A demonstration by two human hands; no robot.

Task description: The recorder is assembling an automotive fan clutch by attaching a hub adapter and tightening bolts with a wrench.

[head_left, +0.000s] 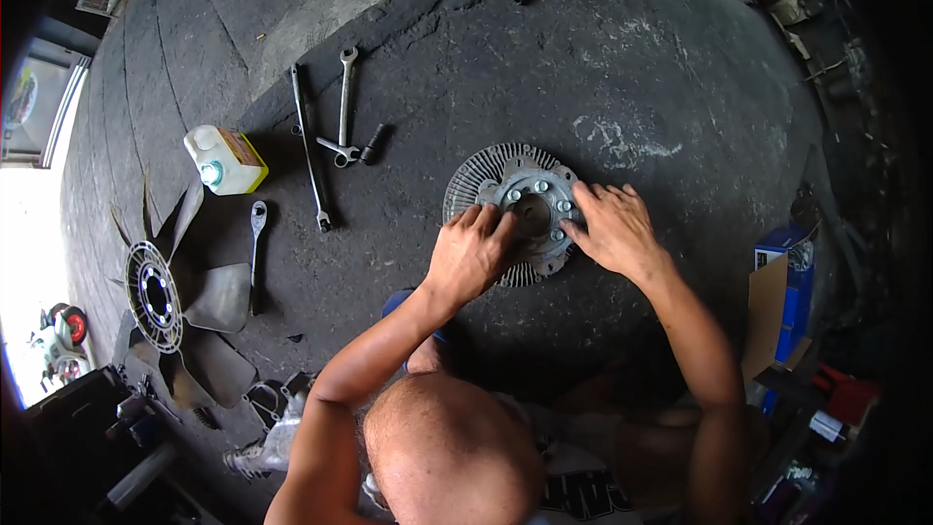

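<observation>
A round, finned metal fan clutch lies on the dark floor in front of me. On top of it sits a grey metal flange, with a ring of bolts around a dark central hole. My left hand is closed with curled fingers on the flange's near left side, its fingertips by the hole. At the right edge, my right hand grips the flange, thumb near the lower bolts and fingers toward the far rim. The undersides of both hands' grips are hidden.
Left of the fan clutch lie a long-handled bar, a combination wrench, a dark socket and a ratchet. A jug and a bladed fan are farther left. An open blue box is at right.
</observation>
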